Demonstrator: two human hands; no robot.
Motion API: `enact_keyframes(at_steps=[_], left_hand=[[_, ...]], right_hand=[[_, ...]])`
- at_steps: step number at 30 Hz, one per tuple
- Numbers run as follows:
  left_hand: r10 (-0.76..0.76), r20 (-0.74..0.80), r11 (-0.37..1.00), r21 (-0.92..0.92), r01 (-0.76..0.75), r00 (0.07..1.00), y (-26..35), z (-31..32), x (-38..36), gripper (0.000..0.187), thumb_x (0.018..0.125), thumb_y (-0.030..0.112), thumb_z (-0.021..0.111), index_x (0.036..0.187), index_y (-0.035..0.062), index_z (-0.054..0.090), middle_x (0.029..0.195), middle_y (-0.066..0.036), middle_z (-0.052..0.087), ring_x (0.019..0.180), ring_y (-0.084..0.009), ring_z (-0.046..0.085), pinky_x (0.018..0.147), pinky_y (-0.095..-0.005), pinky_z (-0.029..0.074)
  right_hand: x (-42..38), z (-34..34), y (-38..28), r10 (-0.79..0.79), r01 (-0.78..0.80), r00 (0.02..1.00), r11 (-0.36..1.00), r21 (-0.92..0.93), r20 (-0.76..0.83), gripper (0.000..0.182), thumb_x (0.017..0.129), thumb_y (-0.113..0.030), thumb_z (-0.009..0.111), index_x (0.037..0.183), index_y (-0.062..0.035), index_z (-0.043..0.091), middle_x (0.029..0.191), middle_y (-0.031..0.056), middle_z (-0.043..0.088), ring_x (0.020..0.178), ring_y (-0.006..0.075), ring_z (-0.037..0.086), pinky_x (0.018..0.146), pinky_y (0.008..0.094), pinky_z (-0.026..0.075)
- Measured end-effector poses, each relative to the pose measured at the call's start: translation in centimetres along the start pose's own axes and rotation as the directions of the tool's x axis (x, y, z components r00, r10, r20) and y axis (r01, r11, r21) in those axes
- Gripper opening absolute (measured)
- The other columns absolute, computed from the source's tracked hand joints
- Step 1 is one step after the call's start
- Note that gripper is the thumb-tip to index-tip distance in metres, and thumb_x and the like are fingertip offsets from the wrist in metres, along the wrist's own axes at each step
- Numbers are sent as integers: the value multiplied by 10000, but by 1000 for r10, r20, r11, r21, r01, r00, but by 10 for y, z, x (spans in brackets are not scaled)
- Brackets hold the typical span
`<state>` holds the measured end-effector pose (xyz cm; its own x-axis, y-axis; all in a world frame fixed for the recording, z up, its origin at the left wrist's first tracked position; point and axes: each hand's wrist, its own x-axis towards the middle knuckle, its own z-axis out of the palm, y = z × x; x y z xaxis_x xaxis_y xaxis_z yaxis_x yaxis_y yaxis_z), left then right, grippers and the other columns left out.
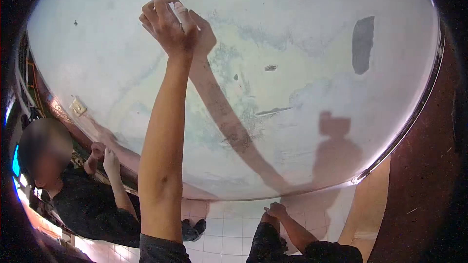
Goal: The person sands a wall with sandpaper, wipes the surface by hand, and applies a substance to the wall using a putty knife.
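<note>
My left hand (168, 22) is raised against the upper part of a large white wall (292, 0). Its fingers and thumb are curled around a small, thin whitish thing that I cannot make out. A shadow of that arm falls on the wall just to its right. Low in the view, my right hand (277, 209) is by a dark-clothed knee (265, 236), below the wall's bottom edge. The fingers there look curled in, with nothing visible in them. Between the hands, the wall has grey-green stains, small chips (270, 68) and a long scrape (274, 111).
A person in dark clothes (92, 209) is at the lower left, both hands (105, 153) raised near the wall. A switch plate (78, 106) is on the wall above them. A dark grey patch (362, 46) marks the upper right. White tiles (224, 234) cover the floor; a brown surface (419, 185) lies right.
</note>
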<state>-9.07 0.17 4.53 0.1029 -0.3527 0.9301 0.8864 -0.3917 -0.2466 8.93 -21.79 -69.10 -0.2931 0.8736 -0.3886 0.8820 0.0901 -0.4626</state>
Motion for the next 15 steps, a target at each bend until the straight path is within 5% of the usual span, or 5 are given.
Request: enact_keyframes(at_steps=[8, 11, 15], left_hand=[[-64, -88, 997, -56, 60, 994, 7, 2, 2, 198, 802, 223, 515, 918, 79, 584, 987, -110, 482, 961, -301, 420, 889, -445, 325], [12, -79, 1000, -11, -13, 997, 3, 3, 2, 282, 868, 275, 475, 999, 45, 572, 945, -119, 532, 952, -299, 449, 877, -443, 331], [39, -79, 999, 1, -39, 996, 3, 3, 3, 335, 900, 315, 453, 1031, 29, 566, 928, -127, 561, 945, -300, 463, 874, -445, 331]], right_hand=[[-6, 0, -2, -45, 44, 999, 998, 36, 22, 604, 902, -583, 473, 1034, -29, 675, 1103, 222, 638, 1053, 403, 609, 914, 490, 490], [14, 52, 17, -240, 239, 971, 966, -95, 3, 589, 895, -576, 489, 1036, -35, 675, 1097, 220, 638, 1059, 400, 608, 918, 492, 492], [6, 2, -8, -56, 58, 995, 998, -23, 81, 649, 891, -616, 454, 1109, -40, 657, 1174, 216, 619, 1123, 401, 575, 965, 506, 457]])
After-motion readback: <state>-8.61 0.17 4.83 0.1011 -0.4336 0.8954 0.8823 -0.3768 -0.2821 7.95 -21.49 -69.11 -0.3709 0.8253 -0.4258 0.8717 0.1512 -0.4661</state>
